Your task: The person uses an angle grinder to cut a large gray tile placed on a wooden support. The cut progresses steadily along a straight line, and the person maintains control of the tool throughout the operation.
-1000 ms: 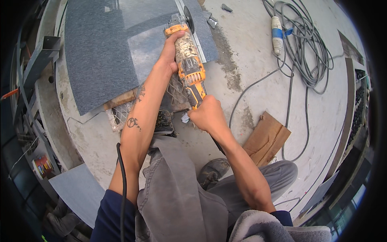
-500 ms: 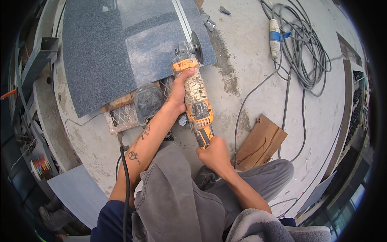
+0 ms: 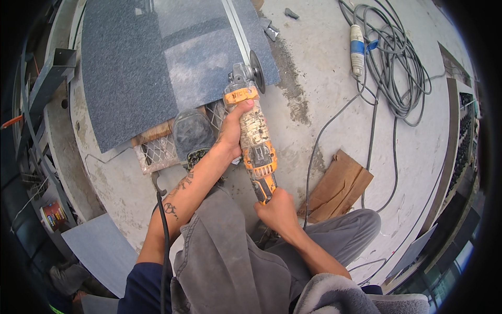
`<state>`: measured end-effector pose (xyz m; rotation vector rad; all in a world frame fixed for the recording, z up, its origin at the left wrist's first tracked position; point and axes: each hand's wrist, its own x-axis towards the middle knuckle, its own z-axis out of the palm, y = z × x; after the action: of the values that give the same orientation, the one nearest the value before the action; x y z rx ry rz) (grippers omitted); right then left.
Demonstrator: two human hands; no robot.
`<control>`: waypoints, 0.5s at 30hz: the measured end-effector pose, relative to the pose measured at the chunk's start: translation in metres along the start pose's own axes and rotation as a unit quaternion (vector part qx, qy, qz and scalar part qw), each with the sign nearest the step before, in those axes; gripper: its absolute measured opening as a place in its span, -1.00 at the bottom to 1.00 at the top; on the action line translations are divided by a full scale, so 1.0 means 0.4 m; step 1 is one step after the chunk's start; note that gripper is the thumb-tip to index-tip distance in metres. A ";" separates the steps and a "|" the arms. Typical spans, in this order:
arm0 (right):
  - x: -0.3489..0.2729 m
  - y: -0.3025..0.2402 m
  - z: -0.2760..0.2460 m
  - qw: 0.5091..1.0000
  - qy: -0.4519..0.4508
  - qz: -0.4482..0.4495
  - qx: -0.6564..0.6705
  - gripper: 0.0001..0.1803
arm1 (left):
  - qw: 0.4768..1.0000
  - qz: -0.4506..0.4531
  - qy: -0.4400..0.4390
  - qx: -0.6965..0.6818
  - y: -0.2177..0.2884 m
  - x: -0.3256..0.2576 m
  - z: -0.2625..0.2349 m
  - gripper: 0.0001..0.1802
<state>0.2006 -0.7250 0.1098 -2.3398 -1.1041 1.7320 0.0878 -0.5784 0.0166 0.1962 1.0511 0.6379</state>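
Both my hands hold an orange angle grinder point(image 3: 254, 125) whose body is wrapped in worn, pale tape. Its front section is gripped by my left hand point(image 3: 233, 125), the thumb lying over the top. My right hand point(image 3: 278, 209) wraps round the rear handle. At the tool's head, a thin dark cutting disc point(image 3: 257, 71) stands on edge by the near right corner of a speckled blue-grey stone slab point(image 3: 125, 78). Just ahead of the disc, a pale metal straight strip point(image 3: 236, 29) lies along the slab. Whether the disc touches the stone, I cannot tell.
A plastic crate point(image 3: 157, 153) and a dusty dark rounded object point(image 3: 194, 131) are at the slab's near edge. Folded brown cardboard point(image 3: 337, 186) lies by my right knee. Coiled grey cable point(image 3: 400, 73) with a blue-and-white connector point(image 3: 357, 49) lies at right. Stone scraps point(image 3: 270, 30) lie beyond the slab's right edge.
The grinder has been drawn slightly back toward me, both hands moving with it. Its disc now sits nearer the slab's near edge. The slab and metal strip have stayed in place.
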 end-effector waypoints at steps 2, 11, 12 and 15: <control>0.015 -0.017 -0.010 1.000 -0.001 -0.006 0.006 -0.73 | 1.000 0.018 -0.013 0.000 0.027 0.022 0.000 -0.38; 0.138 -0.113 -0.033 0.996 0.013 -0.082 0.013 -0.74 | 0.996 0.072 -0.044 0.008 0.165 0.144 -0.010 -0.40; 0.149 -0.126 -0.031 0.996 0.023 -0.086 0.000 -0.74 | 0.997 0.067 -0.046 -0.002 0.178 0.156 -0.015 -0.41; 0.179 -0.158 -0.032 0.994 0.047 -0.102 -0.009 -0.74 | 0.997 0.046 -0.057 -0.011 0.209 0.191 -0.028 -0.43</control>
<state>0.1881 -0.6335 0.0819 -2.2026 -1.2954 1.5323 0.0708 -0.4689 -0.0088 0.2605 0.9288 0.7115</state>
